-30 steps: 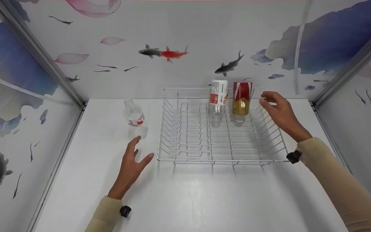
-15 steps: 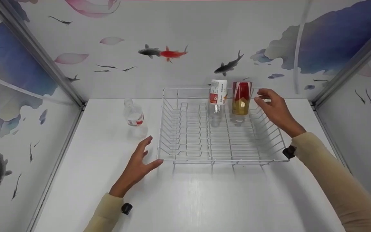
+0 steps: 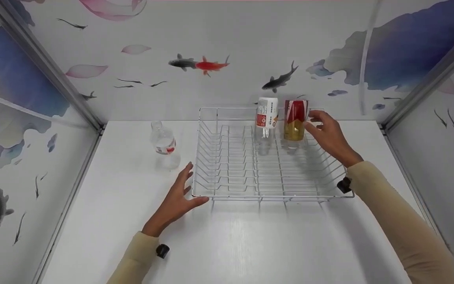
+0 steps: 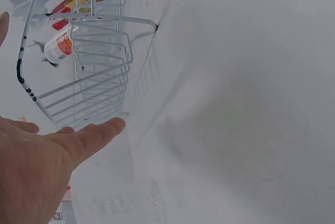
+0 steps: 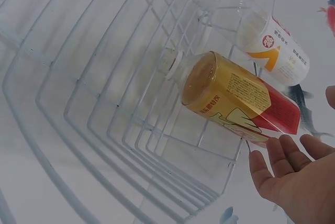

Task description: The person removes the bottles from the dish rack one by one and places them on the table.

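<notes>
My left hand (image 3: 177, 203) is at the front left corner of the white wire dish rack (image 3: 242, 196), fingers extended and thumb spread. In the left wrist view its fingers (image 4: 94, 137) point along the rack's side; contact is unclear. The right hand (image 3: 327, 134) reaches over the rack's right side, loosely bent fingertips close beside a red and gold bottle (image 3: 296, 120). That bottle stands upside down in the rack, its cap (image 5: 174, 63) lowermost in the right wrist view. Left of it, a clear bottle with a white label (image 3: 267, 114) is also inverted.
A clear bottle with a red and white label (image 3: 166, 142) stands upright on the white table (image 3: 231, 244), left of the rack. Printed panels with fish (image 3: 213, 66) wall the table at the back and sides.
My left hand has moved right from near the clear bottle to the rack's front left corner. The right hand has moved left, closer to the red and gold bottle. The bottles stay put.
</notes>
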`<state>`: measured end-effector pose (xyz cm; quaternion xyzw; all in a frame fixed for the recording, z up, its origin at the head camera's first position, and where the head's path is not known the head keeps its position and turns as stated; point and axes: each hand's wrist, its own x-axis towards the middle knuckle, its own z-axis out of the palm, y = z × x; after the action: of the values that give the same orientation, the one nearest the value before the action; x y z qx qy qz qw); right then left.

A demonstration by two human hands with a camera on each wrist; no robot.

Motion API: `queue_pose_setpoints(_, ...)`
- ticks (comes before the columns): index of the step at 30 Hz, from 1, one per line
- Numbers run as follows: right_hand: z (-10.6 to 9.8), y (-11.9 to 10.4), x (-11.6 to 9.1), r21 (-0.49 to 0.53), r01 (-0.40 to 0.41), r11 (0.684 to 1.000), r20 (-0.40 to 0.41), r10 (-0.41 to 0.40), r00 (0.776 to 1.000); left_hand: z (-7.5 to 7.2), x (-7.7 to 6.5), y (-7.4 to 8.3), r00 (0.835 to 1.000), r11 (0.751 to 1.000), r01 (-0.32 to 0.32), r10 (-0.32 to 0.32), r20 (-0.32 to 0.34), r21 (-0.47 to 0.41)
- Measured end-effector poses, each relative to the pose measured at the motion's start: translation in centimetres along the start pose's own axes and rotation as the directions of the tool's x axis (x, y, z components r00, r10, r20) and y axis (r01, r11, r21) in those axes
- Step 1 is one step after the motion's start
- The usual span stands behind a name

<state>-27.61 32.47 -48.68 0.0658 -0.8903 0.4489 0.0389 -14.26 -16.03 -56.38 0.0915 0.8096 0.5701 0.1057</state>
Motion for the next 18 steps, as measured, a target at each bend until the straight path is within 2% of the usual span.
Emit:
queue_pose_setpoints(3,0.2,0.5,0.2,-0.004,0.008,1.000,-0.012,-0.008,1.000,0.3,0.5,-0.1,1.000,0.999,-0.008,0.008,0.016,-0.037)
queue_pose_setpoints(10,0.9,1.5,0.3,-0.005,-0.015,1.000,-0.017,0.015,1.000,1.1,1.2,-0.3,0.997,0.993,-0.070,0.074,0.038,-0.091)
queue_pose_setpoints(18,2.2,2.5,0.7,0.005,-0.067,0.998,-0.011,0.067,0.998,2.0,1.5,-0.4,1.000,0.996,-0.028,0.027,-0.013,-0.086)
